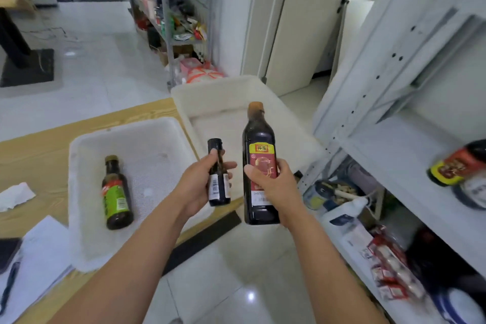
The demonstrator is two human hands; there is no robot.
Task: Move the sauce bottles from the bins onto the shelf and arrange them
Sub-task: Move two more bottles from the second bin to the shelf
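Observation:
My left hand (pixel 196 187) grips a small dark bottle (pixel 218 179) with a black cap and a white barcode label, held upright over the gap between the two bins. My right hand (pixel 274 187) holds a tall dark bottle (pixel 260 150) with a red and yellow label and a brown cap, also upright. A green-labelled dark bottle (pixel 116 193) lies on its side in the near white bin (pixel 157 129). The far white bin (pixel 210 92) shows no bottles. On the white shelf (pixel 394 166) at the right stand two bottles (pixel 457 163), blurred.
The bins rest on a wooden table (pixel 31 155) with papers (pixel 39 252), a pen and a crumpled tissue at its left. Below the shelf board lie boxes, packets and a jug (pixel 349 216). A wire rack of goods (pixel 178 26) stands behind, on white floor tiles.

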